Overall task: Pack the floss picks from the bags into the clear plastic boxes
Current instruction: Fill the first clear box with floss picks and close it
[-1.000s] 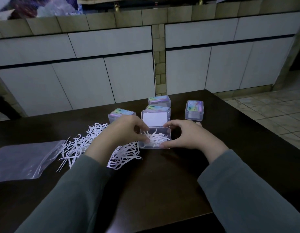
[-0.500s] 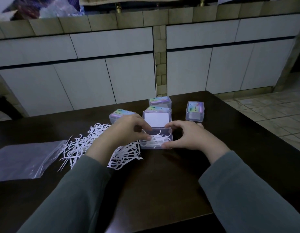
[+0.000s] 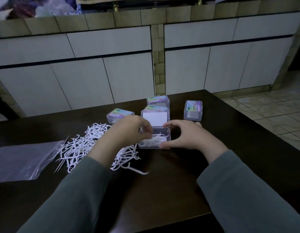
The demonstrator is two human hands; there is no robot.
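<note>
Since a second ago the left hand (image 3: 127, 132) has shifted little, staying at the left end of the open clear box (image 3: 154, 138), while the floss picks inside (image 3: 155, 139) have been gathered into a tighter bundle along the box's length. Its fingers are curled down onto those picks, apparently pinching them against the thumb, though the fingertips themselves are partly hidden. At the box's right end, the right hand (image 3: 188, 137) holds the box with its thumb on the near corner and its index finger arched over the far corner by the hinge; the other fingers are curled behind. The box's lid (image 3: 155, 117) stands open on the far side, showing a white label.

Left of the box, a loose pile of white floss picks (image 3: 88, 145) spreads over the dark table (image 3: 171, 182), touching its left wall. Farther left of the box lies a clear zip bag (image 3: 23, 161). Behind the box sit three closed boxes (image 3: 158, 100) with colourful labels, and another closed box (image 3: 193, 109) stands behind it to the right.
</note>
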